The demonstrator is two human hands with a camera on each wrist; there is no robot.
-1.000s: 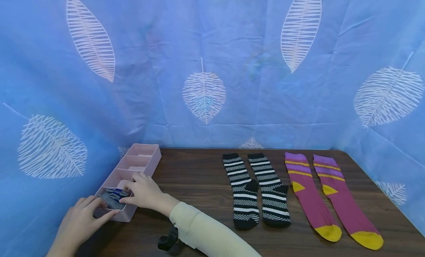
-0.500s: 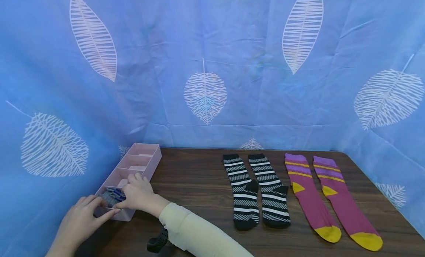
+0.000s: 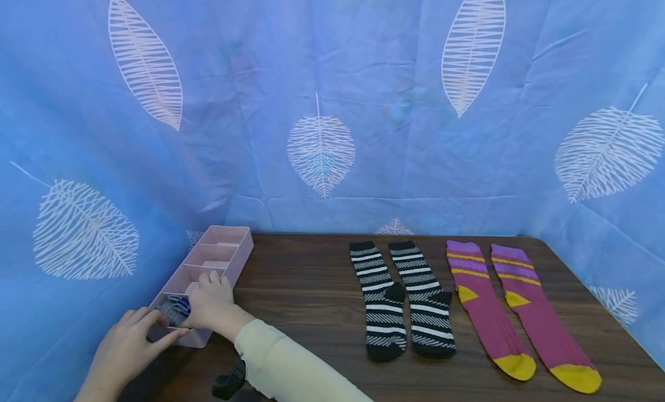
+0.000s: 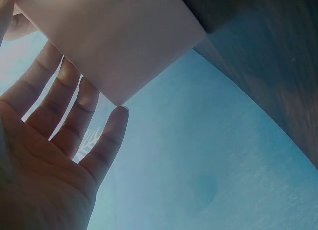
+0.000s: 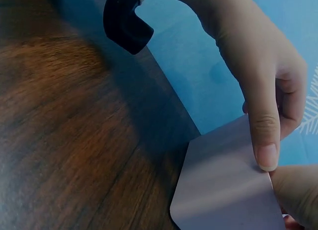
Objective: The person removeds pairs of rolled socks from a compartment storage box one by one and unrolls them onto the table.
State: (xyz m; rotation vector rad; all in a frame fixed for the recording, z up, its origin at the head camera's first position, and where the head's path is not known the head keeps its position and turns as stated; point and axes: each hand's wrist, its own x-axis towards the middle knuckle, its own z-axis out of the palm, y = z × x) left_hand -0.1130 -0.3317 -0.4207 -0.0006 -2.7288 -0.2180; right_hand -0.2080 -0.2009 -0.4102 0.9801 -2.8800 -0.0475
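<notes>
A pale pink divided box [image 3: 241,255] stands at the left of the table. Its nearest compartment holds a folded bundle of grey and blue socks [image 3: 175,311]. My left hand [image 3: 124,344] grips the box's near left corner, thumb along the near end wall; in the right wrist view that thumb lies on the rim. Its other fingers [image 4: 89,98] run along the box's outer side in the left wrist view. My right hand [image 3: 213,304] reaches in from the right over the same compartment, thumb down beside the socks. Its own fingertips are partly hidden, so I cannot tell whether they pinch the bundle.
Two black and white striped socks [image 3: 376,309] lie flat at mid-table. To their right lie two maroon socks [image 3: 490,321] with yellow toes and purple cuffs. A black strap [image 3: 228,382] hangs at my right wrist. Blue leaf-print cloth [image 3: 322,55] encloses the table behind and at the sides.
My right hand and forearm have shifted left and slightly toward me, and the sock bundle looks more bunched to the left. My left hand keeps its place on the box.
</notes>
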